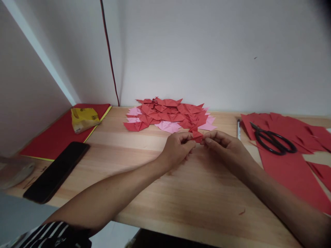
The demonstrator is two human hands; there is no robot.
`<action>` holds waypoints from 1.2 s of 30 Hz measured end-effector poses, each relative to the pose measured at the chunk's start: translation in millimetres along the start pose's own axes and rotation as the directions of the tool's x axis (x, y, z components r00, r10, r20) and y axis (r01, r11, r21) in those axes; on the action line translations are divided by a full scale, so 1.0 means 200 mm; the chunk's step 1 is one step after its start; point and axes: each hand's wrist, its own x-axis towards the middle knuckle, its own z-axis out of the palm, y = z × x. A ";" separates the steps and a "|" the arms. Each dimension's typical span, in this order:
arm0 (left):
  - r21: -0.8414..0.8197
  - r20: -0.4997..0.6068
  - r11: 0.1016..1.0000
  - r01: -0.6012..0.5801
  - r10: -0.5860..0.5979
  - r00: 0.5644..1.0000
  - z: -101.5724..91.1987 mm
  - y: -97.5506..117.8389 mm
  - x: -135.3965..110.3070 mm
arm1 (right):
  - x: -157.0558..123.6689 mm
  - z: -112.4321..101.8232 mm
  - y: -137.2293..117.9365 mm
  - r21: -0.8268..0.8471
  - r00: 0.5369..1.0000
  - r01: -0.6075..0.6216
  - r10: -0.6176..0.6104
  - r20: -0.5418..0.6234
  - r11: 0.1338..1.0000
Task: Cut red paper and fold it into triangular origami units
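A small folded piece of red paper (197, 136) is held up between my two hands, just in front of a paper pile. My left hand (178, 146) pinches its left side between thumb and fingers. On the other side, my right hand (223, 146) has its fingertips closed at the paper's right corner. Behind them lies a heap of folded red paper pieces (168, 109) with some pink folded pieces (169, 126) among them, close to the wall. Part of the held paper is covered by my fingers.
Right: black-handled scissors (274, 139) on red paper sheets (289, 175), beside a marker (238, 129). Left: a phone (57, 172), a red sheet stack (51, 136) and a yellow packet (84, 119). A cable (110, 51) hangs along the wall. A paper scrap (242, 212) lies near the table's front edge.
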 end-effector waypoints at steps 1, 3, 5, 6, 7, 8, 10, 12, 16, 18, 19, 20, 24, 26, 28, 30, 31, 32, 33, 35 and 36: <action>0.000 0.002 1.000 0.001 -0.001 1.000 0.00 0.00 0.00 | 0.00 0.00 0.00 -0.008 1.000 0.012 -0.012 -0.002 1.000; 0.001 0.004 1.000 0.005 -0.005 1.000 0.00 0.00 0.00 | 0.00 0.01 0.00 -0.024 0.999 0.038 -0.038 -0.009 0.999; 0.002 0.008 1.000 0.014 -0.014 1.000 0.00 0.00 0.00 | 0.00 0.01 0.01 -0.042 0.997 0.071 -0.072 -0.010 0.997; 0.003 0.011 1.000 0.017 -0.017 1.000 0.00 0.00 0.00 | 0.00 0.01 0.01 -0.056 0.996 0.087 -0.088 -0.011 0.995; 0.004 0.014 1.000 0.019 -0.019 1.000 0.00 0.01 0.00 | 0.00 0.02 0.02 -0.071 0.994 0.103 -0.104 -0.014 0.992; 0.005 0.016 1.000 0.021 -0.021 1.000 0.00 0.01 0.00 | -0.01 0.02 0.02 -0.089 0.993 0.115 -0.117 -0.018 0.989; 0.007 0.017 1.000 0.025 -0.025 1.000 0.00 0.01 0.00 | -0.01 0.02 0.02 -0.124 0.991 0.127 -0.132 -0.032 0.984; 0.006 0.015 1.000 0.030 -0.031 0.999 0.00 0.01 0.00 | -0.01 0.01 0.02 -0.147 0.990 0.126 -0.134 -0.044 0.981; 0.002 0.006 0.999 0.034 -0.034 0.999 0.00 0.01 0.00 | -0.02 0.01 0.00 -0.136 0.992 0.105 -0.113 -0.049 0.985; 0.005 0.004 1.000 0.029 -0.029 1.000 0.00 0.00 0.00 | -0.02 0.01 0.00 -0.118 0.994 0.093 -0.099 -0.046 0.989; 0.007 0.005 1.000 0.025 -0.025 1.000 0.00 0.00 0.00 | -0.02 0.01 0.00 -0.114 0.995 0.088 -0.094 -0.047 0.990; 0.008 0.004 1.000 0.022 -0.022 1.000 0.00 0.00 0.00 | -0.02 0.02 0.00 -0.117 0.995 0.086 -0.092 -0.048 0.989; 0.010 -0.008 1.000 0.022 -0.021 1.000 0.00 0.01 0.00 | -0.03 0.02 0.00 -0.149 0.990 0.107 -0.118 -0.070 0.983; 0.007 -0.015 1.000 0.030 -0.030 0.999 0.00 0.01 0.00 | -0.03 0.02 0.01 -0.147 0.989 0.114 -0.126 -0.078 0.983; 0.001 -0.018 0.999 0.036 -0.036 0.999 0.00 0.01 0.00 | -0.03 0.02 0.01 -0.136 0.990 0.109 -0.121 -0.079 0.985; 0.001 -0.020 0.999 0.036 -0.036 0.999 0.00 0.01 0.00 | -0.03 0.02 0.01 -0.131 0.990 0.100 -0.111 -0.081 0.986; 0.002 -0.022 0.999 0.034 -0.034 0.999 0.00 0.01 0.00 | -0.03 0.02 0.01 -0.128 0.990 0.097 -0.108 -0.086 0.987; 0.004 -0.024 0.999 0.034 -0.034 0.999 0.00 0.00 0.00 | -0.03 0.02 0.01 -0.126 0.990 0.096 -0.108 -0.091 0.987; 0.005 -0.026 0.999 0.035 -0.034 0.999 0.00 0.00 0.00 | -0.03 0.02 0.01 -0.127 0.990 0.097 -0.109 -0.093 0.987; 0.006 -0.030 0.999 0.036 -0.036 0.999 0.00 0.00 0.00 | -0.03 0.02 0.00 -0.130 0.989 0.100 -0.113 -0.095 0.986; 0.006 -0.031 0.999 0.035 -0.035 0.999 0.00 0.00 0.00 | -0.03 0.02 0.01 -0.131 0.989 0.101 -0.114 -0.094 0.986</action>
